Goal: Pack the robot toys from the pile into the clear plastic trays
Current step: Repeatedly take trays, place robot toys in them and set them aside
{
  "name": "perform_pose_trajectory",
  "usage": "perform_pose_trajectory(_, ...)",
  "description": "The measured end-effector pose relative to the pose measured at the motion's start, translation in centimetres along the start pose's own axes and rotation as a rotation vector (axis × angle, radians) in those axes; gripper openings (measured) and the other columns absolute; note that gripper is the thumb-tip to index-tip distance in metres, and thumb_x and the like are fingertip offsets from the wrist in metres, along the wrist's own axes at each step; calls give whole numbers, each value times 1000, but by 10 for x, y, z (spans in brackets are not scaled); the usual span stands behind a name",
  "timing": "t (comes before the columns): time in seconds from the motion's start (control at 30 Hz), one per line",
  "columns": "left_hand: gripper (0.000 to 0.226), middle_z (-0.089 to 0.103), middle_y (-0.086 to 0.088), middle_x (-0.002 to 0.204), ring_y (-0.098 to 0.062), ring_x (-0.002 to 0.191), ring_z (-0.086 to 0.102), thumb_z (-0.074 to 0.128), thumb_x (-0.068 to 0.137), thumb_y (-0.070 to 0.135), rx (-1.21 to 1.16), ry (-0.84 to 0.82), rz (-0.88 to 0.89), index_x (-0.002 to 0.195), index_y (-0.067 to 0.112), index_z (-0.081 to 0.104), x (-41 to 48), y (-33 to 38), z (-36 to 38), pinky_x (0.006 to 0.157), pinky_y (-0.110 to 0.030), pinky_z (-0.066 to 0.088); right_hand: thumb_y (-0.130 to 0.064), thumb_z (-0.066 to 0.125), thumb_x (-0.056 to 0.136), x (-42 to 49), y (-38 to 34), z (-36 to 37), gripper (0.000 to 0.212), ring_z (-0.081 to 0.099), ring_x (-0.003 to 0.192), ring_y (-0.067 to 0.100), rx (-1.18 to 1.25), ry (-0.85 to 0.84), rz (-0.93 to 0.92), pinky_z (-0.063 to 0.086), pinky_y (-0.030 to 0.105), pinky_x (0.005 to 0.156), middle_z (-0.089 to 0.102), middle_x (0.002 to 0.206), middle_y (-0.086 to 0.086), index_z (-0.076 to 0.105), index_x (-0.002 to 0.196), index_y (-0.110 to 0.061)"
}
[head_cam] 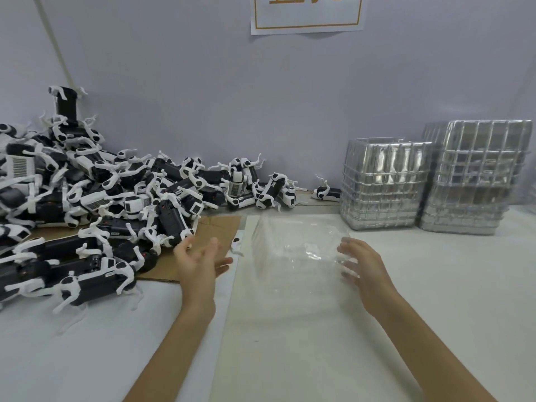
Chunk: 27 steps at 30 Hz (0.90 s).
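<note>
Packing looks barely begun, judging from how things lie. To the left of the left hand, the pile of robot toys is large and tangled, black bodies and white legs heaped against the wall and spilling over a cardboard sheet, and no toy shows inside any tray. The left hand hovers just beside the pile's near edge, above the corner of the cardboard, palm turned toward the right, fingers loosely spread and holding nothing. Between the two hands sits a single clear tray, blurred and hard to read, with nothing visible inside it. The right hand is at the tray's right side, fingers spread and fairly straight, gripping nothing; whether the fingertips touch the plastic I cannot tell through the blur. Both forearms reach forward over the white table. Beyond the right hand and further right, against the wall, stand a stack of empty trays and a taller stack beside it. As I judge it, nearly the whole job is left: each toy has to be lifted from the left and seated in a tray.
</note>
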<state>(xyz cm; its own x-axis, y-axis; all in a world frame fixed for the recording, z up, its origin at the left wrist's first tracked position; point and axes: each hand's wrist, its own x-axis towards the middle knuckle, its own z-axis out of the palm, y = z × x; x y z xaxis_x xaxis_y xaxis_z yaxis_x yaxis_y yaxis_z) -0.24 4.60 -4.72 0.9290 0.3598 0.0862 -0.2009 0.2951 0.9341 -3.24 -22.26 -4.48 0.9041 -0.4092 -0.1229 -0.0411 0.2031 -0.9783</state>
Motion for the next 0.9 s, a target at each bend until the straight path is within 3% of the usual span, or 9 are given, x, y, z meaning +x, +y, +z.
perform_pose_trajectory(0.13,53,64,-6,124,-17,74,74,62,98,18,-33,103,-41,143,28,36,18,6,-18,72,-31,55,-16,58,95,4,8,-2,39,53,113,19,-236,76,-100,38,33,90,57,128,0,55,134,-19)
perform_pose_trajectory(0.27,52,60,-7,130,-25,86,72,63,99,21,32,53,-215,145,20,40,37,6,-28,74,-35,56,-19,57,97,6,6,-4,35,48,113,15,-199,160,-124,34,32,92,52,127,-4,57,132,-21)
perform_pose_trajectory(0.4,37,70,-13,105,-25,71,69,64,98,24,261,44,-259,127,8,49,64,12,-21,61,-35,56,-13,56,96,9,3,-8,28,52,112,17,-137,187,-115,36,31,89,57,122,-3,62,123,-18)
perform_pose_trajectory(0.53,23,70,-17,84,-23,59,64,55,103,23,638,-3,-157,102,2,63,87,14,-19,47,-30,54,-11,54,96,10,2,-8,24,55,111,18,-101,181,-59,41,32,82,62,115,-3,65,116,-17)
perform_pose_trajectory(0.7,37,69,-12,67,-25,55,64,61,99,29,868,-32,-64,74,4,70,104,15,-24,56,-33,56,-11,54,96,9,2,-8,21,58,106,17,-95,179,-57,44,33,78,63,111,-2,68,110,-18)
perform_pose_trajectory(0.8,44,72,-15,72,-33,67,72,66,94,39,962,-103,-107,79,-1,69,106,17,-22,61,-37,60,-11,54,95,9,3,-8,20,58,106,18,-94,180,-64,45,33,81,64,111,-2,68,108,-17)
perform_pose_trajectory(0.9,38,72,-23,77,-36,71,71,62,97,24,1024,-70,-28,73,-5,68,104,15,-19,75,-46,61,-10,54,95,9,3,-9,20,58,102,17,-89,176,-68,45,33,80,64,108,-1,68,106,-18)
